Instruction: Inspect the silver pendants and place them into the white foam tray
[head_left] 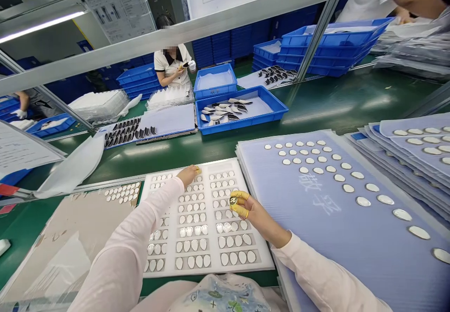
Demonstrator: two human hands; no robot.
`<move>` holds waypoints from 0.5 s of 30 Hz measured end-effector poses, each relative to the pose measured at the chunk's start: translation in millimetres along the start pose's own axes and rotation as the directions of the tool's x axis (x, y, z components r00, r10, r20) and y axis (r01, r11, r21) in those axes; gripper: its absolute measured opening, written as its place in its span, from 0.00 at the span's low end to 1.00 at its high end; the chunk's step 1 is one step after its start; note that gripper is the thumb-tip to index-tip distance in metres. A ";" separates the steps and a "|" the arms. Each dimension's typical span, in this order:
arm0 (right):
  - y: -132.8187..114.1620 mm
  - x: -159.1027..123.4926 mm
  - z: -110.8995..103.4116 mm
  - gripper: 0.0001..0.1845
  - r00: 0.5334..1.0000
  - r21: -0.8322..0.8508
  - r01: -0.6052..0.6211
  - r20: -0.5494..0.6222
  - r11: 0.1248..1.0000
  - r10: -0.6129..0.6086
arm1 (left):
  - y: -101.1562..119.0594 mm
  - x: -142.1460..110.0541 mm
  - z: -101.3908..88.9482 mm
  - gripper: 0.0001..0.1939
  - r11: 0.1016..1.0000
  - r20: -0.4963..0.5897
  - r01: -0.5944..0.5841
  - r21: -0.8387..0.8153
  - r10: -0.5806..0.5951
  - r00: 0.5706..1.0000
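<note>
patterned garment (225, 298) at bottom edge, nearest cam; strip of green bench (337, 101) between it and the white tray (225, 166).

right hand (255, 213): yellow-covered fingers pinching a dark disc (233, 201), white mark on its face, held over the tray's right column, near the tray's right edge. left hand (188, 175): fingertips down at the far end of the middle column; can't tell if they grip anything.

tray carries three columns of white oval pieces (229, 241) in short rows. left side: narrow green gap, then brown board (77, 218) with more ovals grouped at its far right corner. right side: tight, purple-blue sheet (298, 227) just beside, can't tell if touching; spaced ovals on its far and right parts, near left part bare.

beyond tray: strip of bench, then blue bin (246, 122) with curved black-and-white pieces. widest stretch of visible bench runs right of that bin. pale rail (176, 35) crosses overhead.
</note>
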State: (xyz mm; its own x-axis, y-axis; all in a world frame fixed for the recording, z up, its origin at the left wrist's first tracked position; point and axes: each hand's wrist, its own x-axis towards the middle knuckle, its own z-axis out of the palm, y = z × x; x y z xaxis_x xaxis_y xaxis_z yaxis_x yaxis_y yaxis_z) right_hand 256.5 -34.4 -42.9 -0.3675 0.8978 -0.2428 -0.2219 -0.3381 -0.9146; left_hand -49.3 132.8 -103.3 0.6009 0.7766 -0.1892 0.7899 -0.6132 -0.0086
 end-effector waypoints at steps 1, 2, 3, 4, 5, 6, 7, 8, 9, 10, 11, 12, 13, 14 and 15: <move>0.0 0.0 0.0 0.25 1.000 -0.005 -0.004 -0.001 1.000 0.004 | -0.1 -1.4 0.4 0.16 1.000 -0.008 0.025 0.000 -0.025 1.000; -0.1 0.0 0.0 0.25 1.000 -0.010 -0.007 -0.002 1.000 0.007 | -0.1 -2.5 0.3 0.16 0.999 -0.013 0.049 0.002 -0.049 0.999; -0.2 -0.1 0.2 0.25 1.000 -0.014 -0.009 -0.004 1.000 0.009 | -0.2 -3.4 -0.1 0.16 0.998 -0.016 0.070 0.005 -0.069 0.997; -0.4 -0.1 0.4 0.25 1.000 -0.018 -0.008 -0.006 1.000 0.008 | -0.1 -4.1 -0.7 0.16 0.996 -0.019 0.084 0.004 -0.084 0.996; -0.7 -0.2 0.6 0.25 1.000 -0.022 -0.007 -0.009 1.000 0.007 | 0.3 -4.6 -1.6 0.16 0.996 -0.019 0.094 0.004 -0.094 0.995; -0.9 -0.3 0.9 0.25 1.000 -0.026 -0.005 -0.011 1.000 0.004 | 0.9 -5.0 -2.5 0.15 0.995 -0.017 0.099 0.003 -0.099 0.995; -1.2 -0.4 1.1 0.25 1.000 -0.030 -0.002 -0.015 1.000 0.001 | 1.7 -5.3 -3.3 0.15 0.995 -0.015 0.102 0.002 -0.102 0.995; -1.5 -0.6 1.2 0.25 1.000 -0.034 0.001 -0.018 0.999 -0.002 | 2.7 -5.6 -4.2 0.15 0.995 -0.011 0.103 0.001 -0.103 0.995; -1.7 -0.7 1.3 0.25 1.000 -0.038 0.004 -0.022 0.999 -0.005 | 3.9 -5.9 -5.1 0.15 0.995 -0.008 0.105 0.000 -0.105 0.994; -1.9 -0.9 1.3 0.25 1.000 -0.042 0.007 -0.025 0.999 -0.008 | 5.0 -6.1 -6.1 0.15 0.994 -0.005 0.105 -0.002 -0.105 0.994; -2.1 -1.1 1.3 0.24 1.000 -0.047 0.009 -0.028 0.999 -0.010 | 6.0 -6.3 -7.1 0.15 0.994 -0.001 0.106 -0.006 -0.106 0.994; -2.2 -1.2 1.3 0.25 0.999 -0.051 0.011 -0.030 0.999 -0.012 | 6.7 -6.3 -8.4 0.15 0.994 0.004 0.106 -0.012 -0.106 0.994; -2.3 -1.3 1.3 0.25 0.999 -0.054 0.012 -0.030 0.998 -0.014 | 7.0 -6.0 -10.1 0.15 0.994 0.009 0.108 -0.022 -0.107 0.994; -2.4 -1.3 1.5 0.25 0.999 -0.057 0.013 -0.030 0.998 -0.015 | 6.9 -5.5 -12.2 0.15 0.993 0.014 0.110 -0.035 -0.109 0.994; -2.5 -1.3 1.7 0.25 0.999 -0.060 0.014 -0.028 0.998 -0.016 | 6.6 -4.7 -14.9 0.15 0.992 0.019 0.113 -0.052 -0.112 0.994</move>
State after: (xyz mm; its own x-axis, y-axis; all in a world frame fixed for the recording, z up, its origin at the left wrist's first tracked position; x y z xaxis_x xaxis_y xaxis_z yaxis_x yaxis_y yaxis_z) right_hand 256.0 -35.3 -39.8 -0.3386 0.9106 -0.2371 -0.1724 -0.3078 -0.9357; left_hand -45.1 127.3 -87.9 0.5062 0.8376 -0.2054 0.8580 -0.5133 0.0212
